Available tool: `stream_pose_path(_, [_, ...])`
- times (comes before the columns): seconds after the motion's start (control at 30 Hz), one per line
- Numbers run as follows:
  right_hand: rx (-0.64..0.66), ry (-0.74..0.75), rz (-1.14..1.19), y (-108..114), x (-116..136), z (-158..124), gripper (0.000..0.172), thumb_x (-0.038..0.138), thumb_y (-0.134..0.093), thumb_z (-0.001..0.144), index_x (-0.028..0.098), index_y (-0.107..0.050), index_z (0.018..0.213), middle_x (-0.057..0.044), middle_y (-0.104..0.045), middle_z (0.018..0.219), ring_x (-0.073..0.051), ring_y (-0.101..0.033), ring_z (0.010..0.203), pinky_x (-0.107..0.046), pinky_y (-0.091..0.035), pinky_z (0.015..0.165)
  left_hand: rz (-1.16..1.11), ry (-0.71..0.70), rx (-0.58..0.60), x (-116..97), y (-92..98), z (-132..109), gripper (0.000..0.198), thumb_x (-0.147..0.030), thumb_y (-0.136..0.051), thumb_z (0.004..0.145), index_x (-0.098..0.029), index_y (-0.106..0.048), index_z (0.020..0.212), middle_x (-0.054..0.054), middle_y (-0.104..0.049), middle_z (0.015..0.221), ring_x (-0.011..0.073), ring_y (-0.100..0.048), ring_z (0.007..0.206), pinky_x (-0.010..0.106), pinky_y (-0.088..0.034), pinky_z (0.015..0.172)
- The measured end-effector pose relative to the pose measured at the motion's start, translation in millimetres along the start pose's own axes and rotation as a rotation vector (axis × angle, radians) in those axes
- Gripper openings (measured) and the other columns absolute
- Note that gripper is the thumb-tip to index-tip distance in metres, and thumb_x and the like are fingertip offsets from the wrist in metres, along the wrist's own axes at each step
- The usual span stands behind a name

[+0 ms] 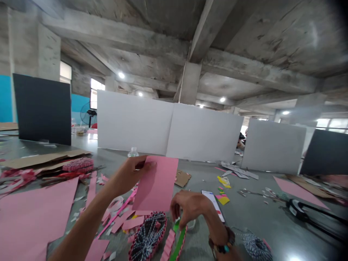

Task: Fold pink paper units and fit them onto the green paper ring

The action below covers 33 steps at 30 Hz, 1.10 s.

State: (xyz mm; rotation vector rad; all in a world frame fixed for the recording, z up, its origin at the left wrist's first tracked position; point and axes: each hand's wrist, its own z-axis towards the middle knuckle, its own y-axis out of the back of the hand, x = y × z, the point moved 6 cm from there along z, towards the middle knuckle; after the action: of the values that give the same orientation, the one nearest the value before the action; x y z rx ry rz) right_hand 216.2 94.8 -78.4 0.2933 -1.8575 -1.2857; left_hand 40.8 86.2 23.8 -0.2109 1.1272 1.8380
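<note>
My left hand (137, 172) grips a pink paper sheet (156, 185) by its upper left edge, thumb in front, and holds it raised above the table. My right hand (190, 204) is lower and to the right, its fingers bent down and closed at the top of a green strip (178, 244) edged with pleated pink. The fingertips partly hide that end of the strip. Just left of it lies an oval piece (149, 235) wound with dark and white yarn inside a pleated pink rim. Pink paper scraps (123, 219) are scattered beneath the raised sheet.
A phone (213, 204) lies beyond my right wrist, with a yarn coil (255, 246) nearer me. Farther right are a black-handled tool (299, 210) and another pink sheet (301, 190). Large pink paper (35, 214) covers the left side. White panels (136, 123) stand across the back.
</note>
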Motion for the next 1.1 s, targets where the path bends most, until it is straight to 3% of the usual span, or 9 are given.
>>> stream_pose_path(0.17, [0.01, -0.01, 0.012, -6, -2, 4, 0.024, -0.002, -0.076, 0.058, 0.02, -0.065, 0.054, 0.004, -0.059, 0.051, -0.011, -0.055, 0.049, -0.018, -0.035, 0.046, 0.047, 0.006, 0.02, 3, 6.8, -8, 0.035, -0.041, -0.043, 0.094, -0.016, -0.053, 0.071, -0.001, -0.046, 0.064, 0.0102, -0.037, 0.059, 0.02, -0.029, 0.05])
stream_pose_path(0.43, [0.052, -0.017, -0.005, -8, 0, 4, 0.015, 0.006, -0.079, 0.059, 0.02, -0.076, 0.064, 0.004, -0.066, 0.054, -0.014, -0.061, 0.053, -0.018, -0.039, 0.048, 0.06, 0.005, -0.006, 6, 14.3, -9, 0.036, -0.042, -0.043, 0.094, -0.016, -0.051, 0.069, -0.002, -0.043, 0.063, 0.0103, -0.035, 0.057, 0.021, -0.03, 0.051])
stream_pose_path(0.57, [-0.003, -0.009, -0.011, -4, -1, 0, 0.01, 0.015, -0.083, 0.062, 0.021, -0.078, 0.07, 0.0, -0.07, 0.061, -0.016, -0.065, 0.058, -0.018, -0.04, 0.049, 0.077, -0.006, -0.028, 8, 15.7, -10, 0.038, -0.042, -0.044, 0.092, -0.017, -0.043, 0.064, -0.003, -0.035, 0.061, 0.0097, -0.029, 0.054, 0.021, -0.027, 0.049])
stream_pose_path(0.7, [-0.045, 0.076, 0.102, 1, -4, -2, 0.012, 0.024, -0.084, 0.063, 0.02, -0.078, 0.072, -0.001, -0.071, 0.063, -0.017, -0.067, 0.06, -0.018, -0.043, 0.049, 0.079, 0.023, -0.015, 12, 16.0, -11, 0.04, -0.046, -0.044, 0.093, -0.017, -0.044, 0.066, -0.003, -0.037, 0.062, 0.0098, -0.032, 0.056, 0.021, -0.029, 0.051])
stream_pose_path(0.77, [-0.112, 0.097, 0.132, 8, -4, -2, 0.018, 0.028, -0.082, 0.064, 0.018, -0.078, 0.079, -0.002, -0.072, 0.066, -0.018, -0.068, 0.064, -0.019, -0.045, 0.052, 0.072, 0.036, 0.0, 13, 15.0, -11, 0.04, -0.048, -0.044, 0.093, -0.017, -0.048, 0.068, -0.002, -0.041, 0.063, 0.0102, -0.035, 0.057, 0.021, -0.031, 0.052])
stream_pose_path(0.93, [-0.41, 0.11, 0.087, 31, 4, -3, 0.022, 0.026, -0.062, 0.084, 0.016, -0.075, 0.099, -0.006, -0.075, 0.089, -0.019, -0.067, 0.08, -0.026, -0.049, 0.071, 0.041, 0.03, 0.015, 11, 10.8, -10, 0.037, -0.045, -0.042, 0.094, -0.016, -0.051, 0.071, 0.0, -0.049, 0.066, 0.0112, -0.04, 0.06, 0.021, -0.033, 0.052])
stream_pose_path(1.1, [-0.528, 0.077, 0.088, 39, -4, -3, 0.018, 0.021, -0.064, 0.081, 0.015, -0.076, 0.093, -0.007, -0.075, 0.085, -0.021, -0.068, 0.078, -0.029, -0.05, 0.071, 0.02, 0.054, -0.004, 13, 14.5, -10, 0.037, -0.045, -0.044, 0.092, -0.016, -0.051, 0.071, -0.001, -0.045, 0.065, 0.0111, -0.038, 0.06, 0.021, -0.031, 0.052])
